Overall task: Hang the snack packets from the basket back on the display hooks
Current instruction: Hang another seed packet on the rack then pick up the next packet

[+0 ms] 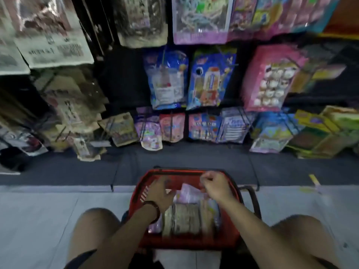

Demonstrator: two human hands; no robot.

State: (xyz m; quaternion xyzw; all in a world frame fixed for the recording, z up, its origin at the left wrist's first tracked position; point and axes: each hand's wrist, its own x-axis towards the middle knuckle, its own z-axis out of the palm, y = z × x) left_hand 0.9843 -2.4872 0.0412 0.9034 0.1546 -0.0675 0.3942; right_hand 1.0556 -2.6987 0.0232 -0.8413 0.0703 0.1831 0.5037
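Judging by its thin, glossy film, the pink packet (189, 193) should be light, limp and a little slippery. Squeezing its middle would probably crumple it or crush what is inside. The flat sealed strip along the top looks the safest hold. A hang hole presumably sits there, though blur hides it.

The right hand (215, 186) is curled, its fingertips pinching that top edge near the far right corner of the basket (194, 243). The left hand (161, 193), with a dark bracelet (153, 205) at the wrist, lies open with relaxed fingers over the far left part. Whether it touches anything I cannot tell.

The pink packet is pale lilac-pink and semi-translucent, standing on edge above the others. The other packets (182, 218) are beige and pastel, packed upright in a tight row toward the basket's near wall.

The basket is red plastic and stands on the grey floor (48, 220) between the person's knees. Beyond it, black wire hooks (171, 121) carry rows of bright pouches, well apart from the basket.
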